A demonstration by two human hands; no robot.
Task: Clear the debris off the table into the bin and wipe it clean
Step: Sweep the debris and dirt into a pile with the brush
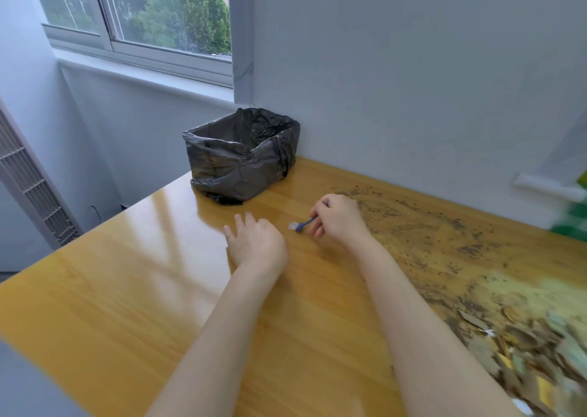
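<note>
My right hand (338, 218) is closed around a small blue-handled brush (301, 224), whose pale bristles point left and touch the wooden table (127, 289). My left hand (254, 242) lies flat on the table just left of the brush, fingers apart, holding nothing. A bin lined with a grey plastic bag (241, 154) stands at the table's far edge, against the wall. Dark crumbs and dirt (444, 242) are scattered across the right half of the table. A heap of dry leaves and scraps (524, 353) lies at the lower right.
A white wall runs behind the table, with a window (143, 13) at the upper left. A white slatted unit (28, 181) stands on the floor at the left. Something green and blurred (571, 213) sits at the right edge.
</note>
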